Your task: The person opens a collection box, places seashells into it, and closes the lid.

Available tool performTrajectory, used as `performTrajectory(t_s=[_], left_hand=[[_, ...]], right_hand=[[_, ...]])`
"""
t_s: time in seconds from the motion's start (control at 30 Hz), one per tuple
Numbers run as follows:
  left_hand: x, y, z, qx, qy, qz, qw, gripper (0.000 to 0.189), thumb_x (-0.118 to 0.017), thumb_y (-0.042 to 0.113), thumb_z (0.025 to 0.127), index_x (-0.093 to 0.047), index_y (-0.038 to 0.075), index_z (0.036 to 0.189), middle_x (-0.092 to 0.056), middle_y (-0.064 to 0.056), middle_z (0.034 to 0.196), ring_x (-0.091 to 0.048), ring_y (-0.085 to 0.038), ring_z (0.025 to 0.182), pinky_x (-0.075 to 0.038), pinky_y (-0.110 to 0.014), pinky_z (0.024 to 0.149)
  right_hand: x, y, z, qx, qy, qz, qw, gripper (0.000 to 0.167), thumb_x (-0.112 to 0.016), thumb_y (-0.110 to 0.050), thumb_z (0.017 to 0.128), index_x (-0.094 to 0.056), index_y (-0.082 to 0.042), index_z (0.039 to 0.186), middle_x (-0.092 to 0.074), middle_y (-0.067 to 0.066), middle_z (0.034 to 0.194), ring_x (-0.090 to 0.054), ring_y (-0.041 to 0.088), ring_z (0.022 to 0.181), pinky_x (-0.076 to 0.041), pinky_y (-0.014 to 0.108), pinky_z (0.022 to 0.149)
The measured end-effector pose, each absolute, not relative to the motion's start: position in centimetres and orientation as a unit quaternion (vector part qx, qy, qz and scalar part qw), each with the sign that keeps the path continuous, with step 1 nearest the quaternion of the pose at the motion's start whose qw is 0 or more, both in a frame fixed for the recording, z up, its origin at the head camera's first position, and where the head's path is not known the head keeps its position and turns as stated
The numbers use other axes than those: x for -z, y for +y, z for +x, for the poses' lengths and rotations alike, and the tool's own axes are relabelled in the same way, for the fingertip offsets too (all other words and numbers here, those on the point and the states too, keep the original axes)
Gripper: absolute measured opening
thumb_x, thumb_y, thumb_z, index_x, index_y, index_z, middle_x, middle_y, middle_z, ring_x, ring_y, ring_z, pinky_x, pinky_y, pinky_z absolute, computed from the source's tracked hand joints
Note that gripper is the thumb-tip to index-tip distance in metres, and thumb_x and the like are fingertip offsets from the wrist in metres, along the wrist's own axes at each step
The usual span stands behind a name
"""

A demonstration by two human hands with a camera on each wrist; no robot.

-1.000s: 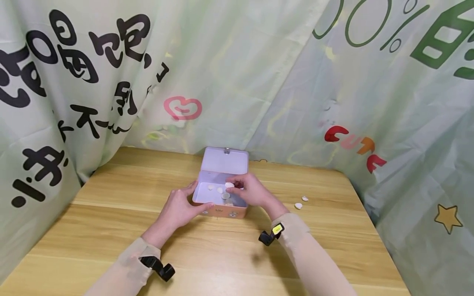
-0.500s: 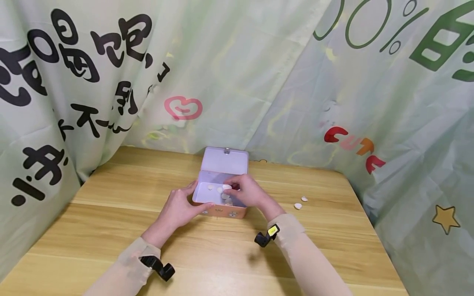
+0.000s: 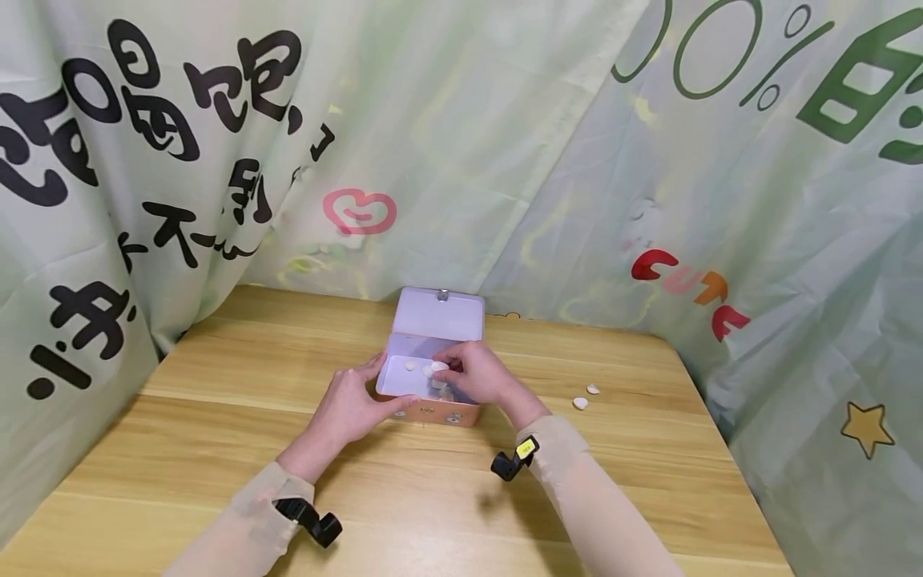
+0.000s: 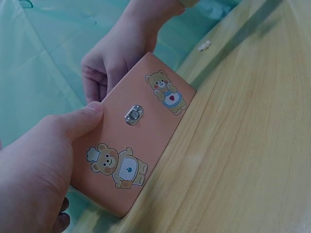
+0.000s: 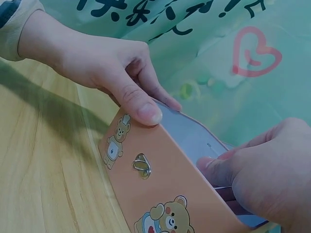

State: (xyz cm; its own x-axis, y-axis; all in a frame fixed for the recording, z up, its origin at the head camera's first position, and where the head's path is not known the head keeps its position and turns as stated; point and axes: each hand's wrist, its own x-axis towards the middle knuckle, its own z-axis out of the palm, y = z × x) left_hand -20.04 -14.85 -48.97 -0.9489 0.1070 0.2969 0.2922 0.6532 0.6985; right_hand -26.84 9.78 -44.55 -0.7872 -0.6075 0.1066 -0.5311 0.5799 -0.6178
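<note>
An orange tin box [image 3: 433, 412] with a lilac inside and bear pictures on its front stands on the table, its lid [image 3: 440, 314] tipped back. My left hand [image 3: 353, 403] grips the box's left side; in the right wrist view its thumb [image 5: 146, 112] lies over the front rim. My right hand [image 3: 485, 373] reaches in from the right and pinches a white seashell [image 3: 439, 366] low over the bottom. Several pale shells lie inside, one [image 3: 409, 365] toward the left. In the right wrist view, my right fingers are partly hidden behind the box's front wall.
Two more white shells, one [image 3: 580, 403] nearer and one [image 3: 593, 389] farther, lie on the wooden table [image 3: 404, 513] to the right of the box. A printed curtain [image 3: 461, 144] hangs along the table's back and sides. A metal clasp [image 4: 134, 115] sticks out from the box's front.
My right hand has shifted slightly left and down inside the box, still pinching the white seashell. My left hand keeps its hold on the box, which stays in place.
</note>
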Motion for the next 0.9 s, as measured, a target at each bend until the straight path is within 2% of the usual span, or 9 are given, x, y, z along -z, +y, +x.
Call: performTrajectory(t_s=[0.13, 0.23, 0.37, 0.5, 0.57, 0.73, 0.77, 0.83, 0.9], left_hand=[[48.8, -14.7, -20.0, 0.402, -0.902, -0.111, 0.116, 0.108, -0.088, 0.066, 0.077, -0.053, -0.005, 0.151, -0.071, -0.032, 0.1, -0.029, -0.005, 0.039, -0.035, -0.028, 0.038], [48.9, -14.7, -20.1, 0.401, -0.901, -0.114, 0.12, 0.106, -0.089, 0.064, 0.077, -0.053, -0.005, 0.15, -0.069, -0.037, 0.113, -0.029, -0.005, 0.04, -0.036, -0.028, 0.039], [48.9, -14.7, -20.1, 0.4, -0.901, -0.115, 0.121, 0.104, -0.09, 0.061, 0.078, -0.054, -0.007, 0.149, -0.061, -0.038, 0.13, -0.029, -0.005, 0.04, -0.037, -0.029, 0.04], [48.9, -14.7, -20.1, 0.399, -0.904, -0.107, 0.114, 0.106, -0.088, 0.064, 0.078, -0.054, -0.006, 0.149, -0.07, -0.035, 0.107, -0.03, -0.006, 0.039, -0.038, -0.03, 0.04], [48.9, -14.7, -20.1, 0.397, -0.905, -0.103, 0.111, 0.107, -0.087, 0.067, 0.078, -0.054, -0.006, 0.149, -0.07, -0.035, 0.108, -0.029, -0.006, 0.039, -0.039, -0.03, 0.04], [48.8, -14.8, -20.0, 0.4, -0.905, -0.099, 0.104, 0.109, -0.086, 0.068, 0.077, -0.053, -0.005, 0.15, -0.054, -0.036, 0.141, -0.028, -0.006, 0.038, -0.04, -0.031, 0.04], [48.8, -14.8, -20.0, 0.4, -0.905, -0.099, 0.104, 0.108, -0.087, 0.068, 0.077, -0.053, -0.006, 0.15, -0.054, -0.036, 0.142, -0.028, -0.006, 0.038, -0.04, -0.031, 0.04], [48.8, -14.7, -20.0, 0.401, -0.905, -0.097, 0.102, 0.108, -0.087, 0.067, 0.078, -0.053, -0.005, 0.15, -0.063, -0.038, 0.129, -0.027, -0.005, 0.037, -0.039, -0.03, 0.039], [48.7, -14.7, -19.9, 0.402, -0.905, -0.097, 0.099, 0.108, -0.088, 0.066, 0.078, -0.052, -0.005, 0.151, -0.07, -0.033, 0.105, -0.027, -0.005, 0.037, -0.038, -0.03, 0.037]], right_hand=[[44.5, 10.0, -26.8, 0.332, 0.887, -0.316, 0.058, 0.029, -0.077, -0.01, 0.099, -0.075, 0.005, 0.124, -0.077, 0.015, 0.115, -0.073, 0.024, 0.101, -0.059, 0.039, 0.091], [44.4, 10.4, -26.8, 0.349, 0.879, -0.318, 0.058, 0.033, -0.076, -0.007, 0.099, -0.072, 0.007, 0.128, -0.073, 0.019, 0.126, -0.07, 0.032, 0.115, -0.055, 0.043, 0.101], [44.2, 11.0, -26.7, 0.369, 0.865, -0.336, 0.056, 0.033, -0.075, -0.005, 0.099, -0.071, 0.009, 0.129, -0.073, 0.02, 0.127, -0.069, 0.034, 0.119, -0.053, 0.041, 0.104], [43.6, 11.8, -26.4, 0.385, 0.854, -0.344, 0.056, 0.034, -0.075, -0.005, 0.099, -0.07, 0.009, 0.129, -0.073, 0.02, 0.127, -0.069, 0.034, 0.119, -0.053, 0.041, 0.104], [43.2, 12.3, -26.1, 0.393, 0.852, -0.341, 0.058, 0.034, -0.075, -0.006, 0.099, -0.07, 0.009, 0.13, -0.072, 0.02, 0.128, -0.069, 0.034, 0.12, -0.053, 0.042, 0.105], [42.3, 14.4, -25.5, 0.404, 0.853, -0.326, 0.056, 0.034, -0.074, -0.007, 0.1, -0.07, 0.006, 0.131, -0.071, 0.021, 0.131, -0.067, 0.033, 0.122, -0.051, 0.045, 0.107], [42.1, 14.9, -25.4, 0.406, 0.854, -0.321, 0.054, 0.034, -0.074, -0.007, 0.1, -0.071, 0.005, 0.131, -0.071, 0.021, 0.131, -0.066, 0.033, 0.123, -0.05, 0.046, 0.108], [41.8, 16.0, -25.1, 0.409, 0.858, -0.308, 0.048, 0.033, -0.075, -0.007, 0.1, -0.072, 0.003, 0.131, -0.071, 0.019, 0.131, -0.066, 0.032, 0.124, -0.049, 0.046, 0.109], [41.5, 17.2, -24.7, 0.409, 0.862, -0.297, 0.039, 0.033, -0.076, -0.007, 0.099, -0.072, 0.002, 0.131, -0.072, 0.017, 0.131, -0.066, 0.032, 0.124, -0.05, 0.047, 0.108]])
